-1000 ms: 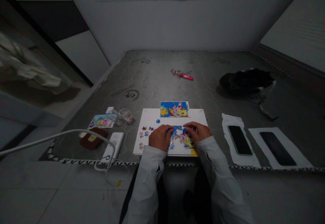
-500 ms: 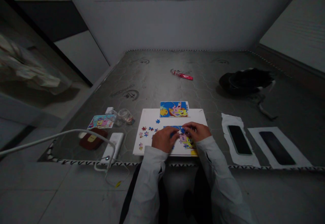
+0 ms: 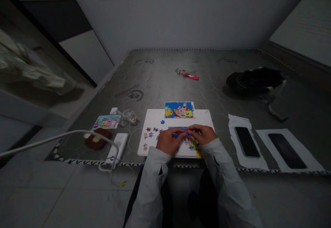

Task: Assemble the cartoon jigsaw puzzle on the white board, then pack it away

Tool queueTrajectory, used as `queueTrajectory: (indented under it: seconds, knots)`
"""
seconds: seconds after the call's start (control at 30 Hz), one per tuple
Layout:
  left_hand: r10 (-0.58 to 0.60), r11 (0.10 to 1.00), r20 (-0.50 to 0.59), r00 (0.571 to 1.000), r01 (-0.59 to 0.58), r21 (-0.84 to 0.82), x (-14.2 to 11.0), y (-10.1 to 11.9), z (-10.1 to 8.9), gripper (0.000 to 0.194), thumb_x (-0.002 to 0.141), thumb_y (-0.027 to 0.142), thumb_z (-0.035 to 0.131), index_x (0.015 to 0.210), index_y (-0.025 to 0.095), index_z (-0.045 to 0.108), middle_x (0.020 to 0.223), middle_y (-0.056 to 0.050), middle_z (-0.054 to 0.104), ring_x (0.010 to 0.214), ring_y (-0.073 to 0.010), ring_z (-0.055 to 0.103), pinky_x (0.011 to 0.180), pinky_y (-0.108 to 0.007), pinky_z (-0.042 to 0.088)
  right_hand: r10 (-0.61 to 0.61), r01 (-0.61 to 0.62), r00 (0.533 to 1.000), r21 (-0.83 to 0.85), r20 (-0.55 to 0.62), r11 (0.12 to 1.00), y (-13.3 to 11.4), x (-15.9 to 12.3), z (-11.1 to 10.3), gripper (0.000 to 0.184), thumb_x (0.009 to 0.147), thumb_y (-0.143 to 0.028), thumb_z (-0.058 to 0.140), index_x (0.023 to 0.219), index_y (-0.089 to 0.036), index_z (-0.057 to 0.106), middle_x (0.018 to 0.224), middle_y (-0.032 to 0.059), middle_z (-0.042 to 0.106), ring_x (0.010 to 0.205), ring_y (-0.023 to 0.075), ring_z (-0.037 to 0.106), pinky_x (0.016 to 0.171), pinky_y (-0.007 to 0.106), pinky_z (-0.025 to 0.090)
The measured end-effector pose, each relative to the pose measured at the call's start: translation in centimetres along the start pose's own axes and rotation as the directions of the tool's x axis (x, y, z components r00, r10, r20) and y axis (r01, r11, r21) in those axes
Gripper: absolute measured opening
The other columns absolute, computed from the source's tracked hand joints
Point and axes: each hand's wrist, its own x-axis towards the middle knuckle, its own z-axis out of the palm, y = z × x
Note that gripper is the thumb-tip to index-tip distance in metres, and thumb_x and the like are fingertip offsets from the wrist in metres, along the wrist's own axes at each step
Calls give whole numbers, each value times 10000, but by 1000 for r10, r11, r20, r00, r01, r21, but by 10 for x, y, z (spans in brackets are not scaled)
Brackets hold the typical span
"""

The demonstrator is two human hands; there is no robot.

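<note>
A white board [image 3: 155,117] lies at the near edge of the grey mattress. On it sits a partly joined cartoon jigsaw [image 3: 191,144], mostly covered by my hands. My left hand [image 3: 169,141] and my right hand [image 3: 203,134] rest side by side on the jigsaw, fingers curled, fingertips meeting over a small blue piece [image 3: 176,135]. Which hand grips the piece is unclear. Several loose pieces [image 3: 150,134] lie on the board to the left. A colourful reference picture [image 3: 179,109] lies at the board's far edge.
Left of the board are a white power bank [image 3: 118,144] with cable, a dark red pouch [image 3: 97,141], a picture card [image 3: 107,121] and a clear bag [image 3: 128,116]. Two phones [image 3: 247,141] [image 3: 287,145] lie on white paper at the right. A red wrapper [image 3: 187,74] and dark clothing [image 3: 254,80] lie farther back.
My left hand slid right until its fingertips met those of the right hand over the jigsaw. The view shifted slightly.
</note>
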Motion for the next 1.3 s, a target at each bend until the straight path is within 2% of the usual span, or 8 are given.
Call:
queueTrajectory:
  seconds: [0.13,0.37,0.53,0.7,0.87,1.03,1.2,1.3]
  knots:
    - [-41,999,25,999,42,-16,-1,3,-5,184,826,376,658,876,229,755,821,-3,757,664,-123,653,653,-237,499,-1,2,1000,-27,8,1000,0,0,0,228,788,-346,612,917,-247,771,711,-5,725,572,115,562,564,220,416]
    - [-155,988,202,967,156,12,-2,-1,-18,208,784,355,678,888,191,752,810,-34,755,725,-154,686,645,-232,513,-14,14,1000,-90,4,996,8,-1,-4,232,789,-387,623,895,-241,769,754,5,735,593,117,571,587,233,419]
    - [-157,984,278,948,173,-37,-3,-4,-21,202,769,322,687,911,188,740,762,-32,752,696,-156,692,649,-240,522,-6,10,996,-39,89,999,0,-3,-2,179,767,-358,659,839,-239,772,722,0,730,599,110,577,599,218,431]
    - [-146,984,357,923,172,-43,-4,-3,-22,189,763,285,692,918,187,738,746,-20,751,701,-150,696,680,-243,527,0,9,986,-55,168,998,-3,-3,1,154,750,-314,680,840,-229,772,723,-2,729,624,108,590,607,213,423]
    - [-149,987,338,929,161,-7,-3,-5,-23,188,778,287,670,910,188,761,804,-38,761,743,-158,699,702,-255,531,-3,20,981,-88,195,996,-4,-2,1,150,762,-316,677,839,-227,770,720,0,729,623,109,593,605,214,420]
    - [-127,990,342,931,139,-11,-3,-7,-25,193,785,298,663,908,197,772,806,-28,763,742,-151,694,711,-245,523,53,-29,972,-105,228,994,-6,-2,1,148,776,-317,670,844,-221,760,723,-2,728,650,114,621,616,210,429]
    - [-93,996,225,970,86,39,-2,-2,-25,174,796,266,653,916,216,770,875,-15,764,809,-157,681,774,-255,505,92,-39,952,-182,292,982,-5,-2,5,135,761,-328,685,821,-228,754,719,-10,730,652,121,632,618,216,436]
    - [-70,997,228,971,72,0,-1,-3,-23,186,820,278,637,945,208,756,917,-19,758,825,-153,674,776,-251,503,99,-19,932,-226,347,974,-6,-3,6,153,776,-346,673,826,-230,760,741,-2,741,687,136,648,644,228,442]
